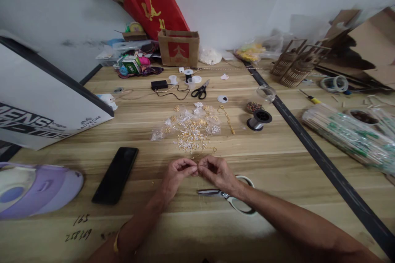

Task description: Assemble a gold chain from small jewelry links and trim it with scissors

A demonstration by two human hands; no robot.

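Left fingers (pixel 189 170), right fingers (pixel 206 172), pinched, tips meeting

A craft workspace, judging by the loose beads (pixel 189 136), wire spool (pixel 259 119) and scissors (pixel 236 197) on a wooden table (pixel 160 230).

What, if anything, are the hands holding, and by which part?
It cannot be told: the left hand and right hand pinch close together, but anything held is too small to identify.

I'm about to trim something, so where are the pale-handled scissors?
In the head view, the pale-handled scissors lie on the table right of centre, just below the right hand, partly hidden by its wrist, blades pointing left.
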